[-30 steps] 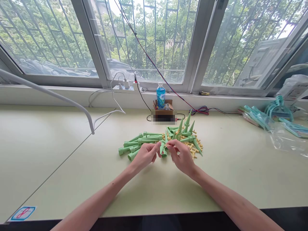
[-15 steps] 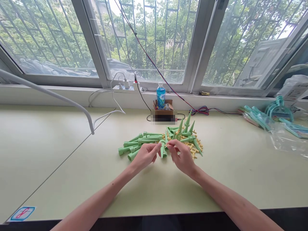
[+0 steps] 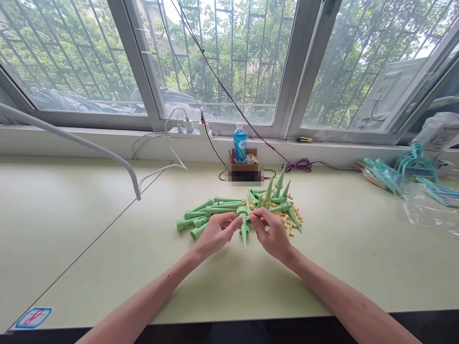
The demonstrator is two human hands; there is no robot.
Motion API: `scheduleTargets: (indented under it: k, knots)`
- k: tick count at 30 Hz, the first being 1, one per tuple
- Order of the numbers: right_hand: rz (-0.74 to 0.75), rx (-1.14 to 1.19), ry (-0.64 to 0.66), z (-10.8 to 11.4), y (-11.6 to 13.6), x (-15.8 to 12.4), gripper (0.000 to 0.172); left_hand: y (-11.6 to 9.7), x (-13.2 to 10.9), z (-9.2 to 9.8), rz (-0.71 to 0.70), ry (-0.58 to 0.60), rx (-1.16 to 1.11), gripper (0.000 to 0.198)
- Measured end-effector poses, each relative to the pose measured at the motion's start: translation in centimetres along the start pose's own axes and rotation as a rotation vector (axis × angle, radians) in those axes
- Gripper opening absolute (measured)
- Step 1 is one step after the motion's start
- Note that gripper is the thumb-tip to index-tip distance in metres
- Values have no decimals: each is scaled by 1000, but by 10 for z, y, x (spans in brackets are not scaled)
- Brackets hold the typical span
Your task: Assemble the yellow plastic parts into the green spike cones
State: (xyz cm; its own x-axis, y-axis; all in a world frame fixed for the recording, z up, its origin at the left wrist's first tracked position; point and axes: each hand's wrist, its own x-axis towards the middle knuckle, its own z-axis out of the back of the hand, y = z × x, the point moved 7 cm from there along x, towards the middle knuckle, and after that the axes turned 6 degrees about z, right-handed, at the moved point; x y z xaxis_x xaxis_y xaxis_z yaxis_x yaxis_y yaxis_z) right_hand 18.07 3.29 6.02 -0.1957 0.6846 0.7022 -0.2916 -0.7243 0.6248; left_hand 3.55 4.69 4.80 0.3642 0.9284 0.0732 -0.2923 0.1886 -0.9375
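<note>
My left hand (image 3: 220, 233) is closed on a green plastic watering spike (image 3: 244, 220), its collar up and its pointed tip toward me. Pinched against the spike's side, a small yellow valve (image 3: 250, 217) is mostly hidden by the fingertips of my right hand (image 3: 269, 231). Behind and to the left lies a pile of green spikes (image 3: 211, 210). More green spikes (image 3: 279, 184) stand or lean behind my right hand, among a heap of loose yellow valves (image 3: 289, 223).
A blue-labelled bottle (image 3: 240, 143) stands in a small cardboard box (image 3: 254, 157) by the window. A white bent tube (image 3: 118, 160) reaches over the table (image 3: 93, 210) at left. Coiled wires (image 3: 300, 165) and teal plastic hangers (image 3: 416, 162) lie at right.
The spike in my left hand has tilted, so its tip now points further down toward me and more of its length shows. My right hand has barely moved.
</note>
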Motion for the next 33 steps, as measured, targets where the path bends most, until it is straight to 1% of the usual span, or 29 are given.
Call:
scheduleTargets:
  k: [8, 19, 27, 33]
  knots:
    - [-13, 18, 5, -1, 0, -1, 20, -5, 0, 2, -33, -46, -1, 38]
    - [-33, 21, 29, -2, -3, -3, 20, -1, 0, 3, -73, -63, -17, 33]
    - [-29, 11, 31, -1, -2, -2, 21, -8, 1, 4, -112, -85, -11, 29]
    - [-31, 15, 36, -2, -3, -2, 21, -4, 0, 4, -140, -95, -13, 26]
